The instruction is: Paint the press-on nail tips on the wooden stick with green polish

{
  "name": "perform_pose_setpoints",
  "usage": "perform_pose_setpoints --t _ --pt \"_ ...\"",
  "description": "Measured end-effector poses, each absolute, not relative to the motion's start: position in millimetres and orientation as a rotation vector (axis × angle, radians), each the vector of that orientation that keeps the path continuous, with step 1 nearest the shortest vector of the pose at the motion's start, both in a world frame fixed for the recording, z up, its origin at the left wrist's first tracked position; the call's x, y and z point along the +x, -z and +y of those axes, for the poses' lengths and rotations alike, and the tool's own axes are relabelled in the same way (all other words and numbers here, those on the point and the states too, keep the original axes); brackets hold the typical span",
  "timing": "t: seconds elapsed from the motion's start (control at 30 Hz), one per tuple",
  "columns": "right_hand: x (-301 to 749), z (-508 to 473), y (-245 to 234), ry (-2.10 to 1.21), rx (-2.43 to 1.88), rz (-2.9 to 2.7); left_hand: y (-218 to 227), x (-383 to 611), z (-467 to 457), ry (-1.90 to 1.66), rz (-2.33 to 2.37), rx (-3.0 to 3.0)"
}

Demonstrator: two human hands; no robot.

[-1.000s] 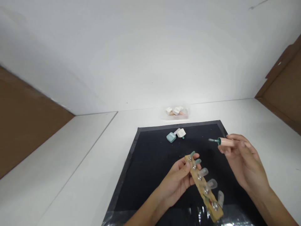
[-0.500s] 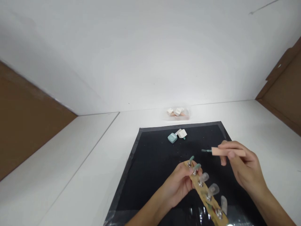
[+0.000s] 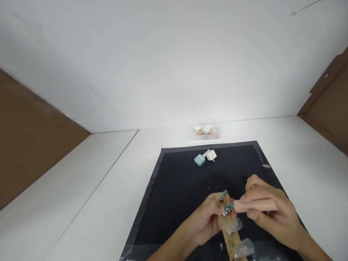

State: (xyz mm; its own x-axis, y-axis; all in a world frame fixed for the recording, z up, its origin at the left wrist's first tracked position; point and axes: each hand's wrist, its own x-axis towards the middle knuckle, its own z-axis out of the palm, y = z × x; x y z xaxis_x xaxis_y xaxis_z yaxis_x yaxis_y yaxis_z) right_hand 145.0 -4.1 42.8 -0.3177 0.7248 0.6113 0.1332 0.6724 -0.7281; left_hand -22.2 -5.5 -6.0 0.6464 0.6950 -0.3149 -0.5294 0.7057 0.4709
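Observation:
My left hand grips the far end of a yellowish strip with false nail tips standing on small metal mounts. The farthest nail tip is green; nearer ones, such as this clear nail tip, are see-through. In my right hand, fingers and thumb pinch the peach handle of a nail polish brush. Its green bristles are at the second nail tip, beside my left thumb, and seem to touch it. Beyond the hands lie a teal square bottle and a white block.
A black mat with taped edges covers part of the white table. Behind it stands a clear plastic box holding white blocks and peach pieces. Brown boards flank the white back wall.
My right hand has moved left and nearer with the brush, bringing its tip from mid-air to the second nail tip. The strip has shifted slightly nearer in my left hand and turned more upright in view.

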Motion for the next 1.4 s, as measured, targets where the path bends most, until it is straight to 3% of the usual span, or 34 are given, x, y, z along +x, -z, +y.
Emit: perform_pose_setpoints --t 0.37,0.57,0.73,1.27,1.4 --pt "145 -2 -42 -0.749 -0.677 -1.821 9 -22 -7 -0.740 0.465 0.323" --pt "145 -1 -41 -0.593 -0.619 -1.770 9 -23 -8 -0.727 0.441 0.394" --pt "145 -1 -44 -0.719 -0.638 -1.829 6 -21 -8 -0.731 0.449 0.338" --pt "146 0 -43 -0.480 -0.681 -1.866 8 -20 -7 -0.738 0.415 0.324" --pt "147 -2 -39 -0.602 -0.653 -1.808 6 -20 -7 -0.741 0.419 0.326"
